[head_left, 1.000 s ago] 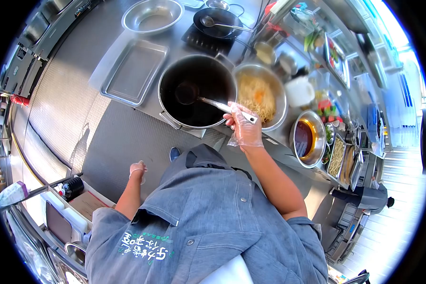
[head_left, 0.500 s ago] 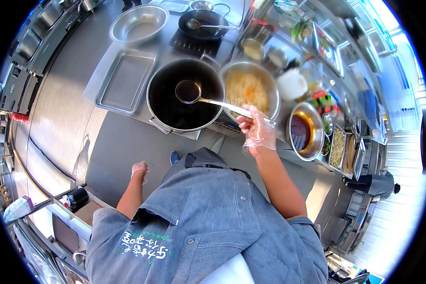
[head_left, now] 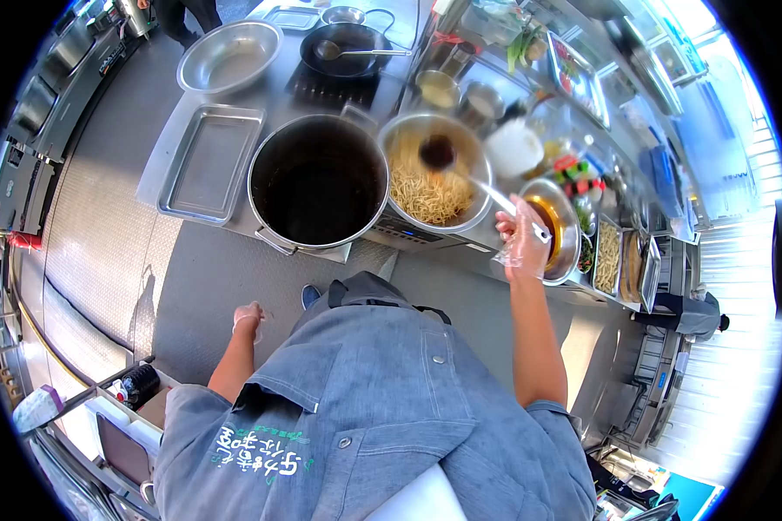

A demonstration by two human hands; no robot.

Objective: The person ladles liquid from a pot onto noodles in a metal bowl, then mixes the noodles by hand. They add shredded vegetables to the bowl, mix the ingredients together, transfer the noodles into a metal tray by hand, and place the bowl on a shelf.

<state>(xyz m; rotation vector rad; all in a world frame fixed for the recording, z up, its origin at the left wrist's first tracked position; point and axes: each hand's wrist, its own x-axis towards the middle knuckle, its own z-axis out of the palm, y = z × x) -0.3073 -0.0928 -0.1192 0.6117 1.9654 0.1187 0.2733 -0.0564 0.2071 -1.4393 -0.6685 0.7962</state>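
My right hand [head_left: 523, 236], in a clear plastic glove, grips the handle of a long metal ladle [head_left: 496, 197]. Dark liquid fills the ladle's blurred bowl, held over a steel mixing bowl [head_left: 480, 149] of pale yellow noodles [head_left: 433, 193]. To the left of that bowl stands a large stockpot [head_left: 320, 135] with a dark interior. A steel basin [head_left: 571, 247] with amber liquid lies just beyond my right hand, partly hidden by it. My left hand [head_left: 248, 315], also gloved, hangs low beside my body, fingers loosely curled with nothing visible in them.
Left of the stockpot lies a rectangular metal tray [head_left: 210, 165], with a wide steel basin [head_left: 230, 56] behind it. A black wok [head_left: 346, 61] sits farther back. Seasoning bottles [head_left: 578, 176] and a tray of pale strips [head_left: 607, 258] stand right. Another person [head_left: 691, 314] is far right.
My right hand has moved right, carrying the ladle from above the stockpot to above the noodle bowl. The view has shifted slightly. My left hand stays low at my side.
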